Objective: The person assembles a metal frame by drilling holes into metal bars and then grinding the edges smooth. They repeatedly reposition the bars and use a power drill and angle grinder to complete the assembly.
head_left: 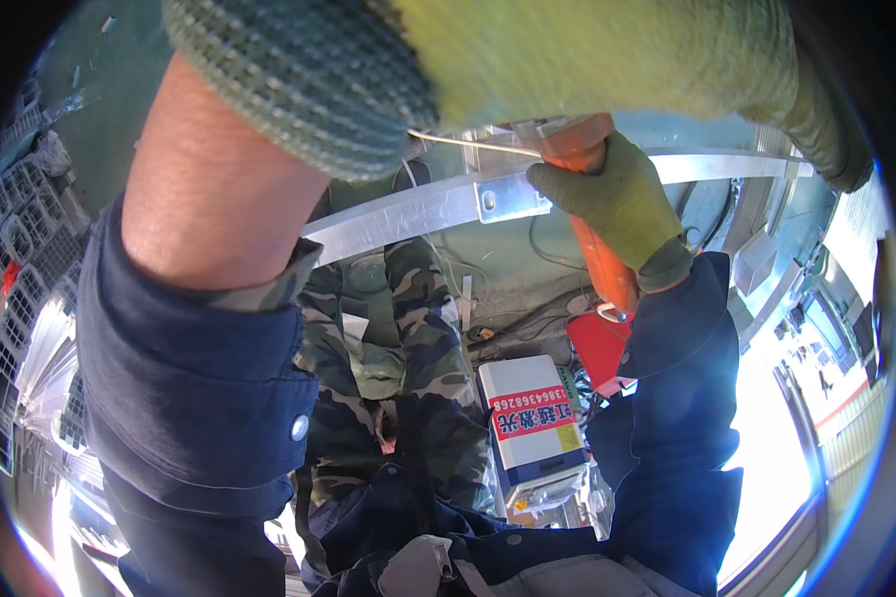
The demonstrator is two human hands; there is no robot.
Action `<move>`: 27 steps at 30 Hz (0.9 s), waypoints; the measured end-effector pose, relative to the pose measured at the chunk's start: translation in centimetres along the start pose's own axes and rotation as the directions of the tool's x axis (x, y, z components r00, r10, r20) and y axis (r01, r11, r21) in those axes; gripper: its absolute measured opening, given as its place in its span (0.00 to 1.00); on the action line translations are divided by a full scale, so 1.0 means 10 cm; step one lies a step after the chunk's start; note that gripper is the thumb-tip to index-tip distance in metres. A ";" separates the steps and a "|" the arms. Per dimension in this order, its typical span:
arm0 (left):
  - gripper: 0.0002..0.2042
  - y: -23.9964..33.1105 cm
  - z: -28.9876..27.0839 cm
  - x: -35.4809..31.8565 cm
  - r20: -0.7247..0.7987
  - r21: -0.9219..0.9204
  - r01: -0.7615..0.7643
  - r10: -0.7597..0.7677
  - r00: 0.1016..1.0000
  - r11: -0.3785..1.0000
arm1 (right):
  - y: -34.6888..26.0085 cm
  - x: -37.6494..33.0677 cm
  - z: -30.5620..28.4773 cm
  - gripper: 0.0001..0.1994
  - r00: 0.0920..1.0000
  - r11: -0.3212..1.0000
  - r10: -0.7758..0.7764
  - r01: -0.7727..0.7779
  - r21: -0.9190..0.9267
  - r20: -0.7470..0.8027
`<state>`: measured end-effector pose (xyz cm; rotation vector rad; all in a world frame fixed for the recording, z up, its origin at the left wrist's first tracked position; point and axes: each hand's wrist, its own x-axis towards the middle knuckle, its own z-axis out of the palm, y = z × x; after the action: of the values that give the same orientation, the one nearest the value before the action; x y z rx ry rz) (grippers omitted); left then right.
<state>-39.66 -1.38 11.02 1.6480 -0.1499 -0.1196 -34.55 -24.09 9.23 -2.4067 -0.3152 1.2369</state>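
My left hand (pixel 607 55), in a yellow-green knitted glove with a grey-green cuff, is raised very close across the top of the view. One finger stretches out towards the right; the other fingers are partly cut off, and I see nothing held. Below it my right hand (pixel 617 194), in a similar glove, is wrapped around an orange hand-held power tool (pixel 607 267). The tool's head is partly hidden behind my left hand. A shiny metal bar (pixel 398 221) runs across behind the tool, with a small holed metal plate (pixel 513 198) on it. A thin pale rod or wire (pixel 473 145) shows near the tool's head.
Beside my camouflage-clad legs (pixel 433 328) stands a white box (pixel 523 378) with a red label. Behind it lies a red object (pixel 597 348) among cables. Wire-mesh racks (pixel 30 249) line the left. Cables cross the green floor (pixel 548 249). Bright light falls at the right.
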 end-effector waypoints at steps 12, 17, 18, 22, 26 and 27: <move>0.23 0.03 -0.07 -0.17 0.005 0.000 0.027 -0.027 1.000 1.000 | -0.13 0.01 0.05 0.26 0.999 0.999 -0.032 0.032 -0.039 0.013; 0.23 0.05 -0.07 -0.20 -0.001 -0.009 0.031 -0.031 1.000 0.999 | -0.13 0.02 0.02 0.23 0.999 0.999 -0.031 0.032 -0.042 0.025; 0.23 0.03 -0.07 -0.20 0.000 -0.009 0.030 -0.030 1.000 1.000 | -0.15 0.02 0.01 0.23 0.999 0.998 -0.035 0.036 -0.048 0.027; 0.23 0.03 -0.09 -0.22 0.003 -0.015 0.035 -0.035 0.999 0.999 | 0.01 0.07 -0.02 0.28 0.996 0.999 -0.030 0.032 -0.021 0.084; 0.23 0.03 -0.10 -0.25 -0.001 -0.014 0.041 -0.041 0.999 0.999 | 0.04 0.09 -0.03 0.28 0.995 0.999 -0.054 0.053 0.007 0.087; 0.23 0.03 -0.09 -0.25 0.003 -0.019 0.043 -0.043 0.999 0.999 | 0.03 0.09 -0.04 0.28 0.995 0.999 -0.046 0.047 -0.005 0.088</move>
<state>-42.02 -0.06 11.39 1.6322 -0.1151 -0.1553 -33.73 -24.13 8.64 -2.3410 -0.4000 1.3255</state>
